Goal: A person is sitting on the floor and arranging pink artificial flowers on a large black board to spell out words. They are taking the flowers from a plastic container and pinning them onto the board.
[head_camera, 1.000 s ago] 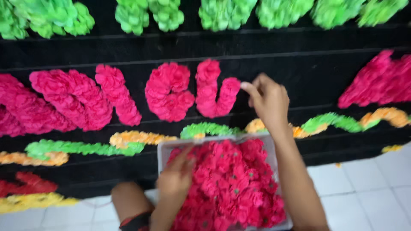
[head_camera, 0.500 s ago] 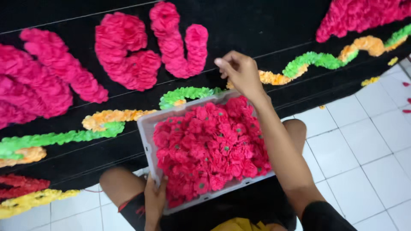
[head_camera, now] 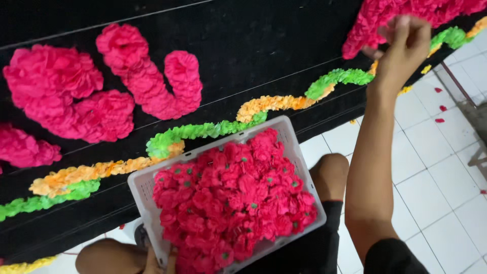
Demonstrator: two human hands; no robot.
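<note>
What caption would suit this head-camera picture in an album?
Right hand reaches to pink paper flowers on a black board; left hand steadies a white basket of red ones.

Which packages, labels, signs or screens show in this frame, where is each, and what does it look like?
Sign board: black panel across the upper frame, bearing bulky pink paper-flower shapes and a wavy green-and-orange garland; the right hand reaches its top-right pink cluster.
Basket: white perforated plastic, rectangular, on the lap, full of red paper flowers; the left hand is at its lower edge.
No labels or screens.
</note>
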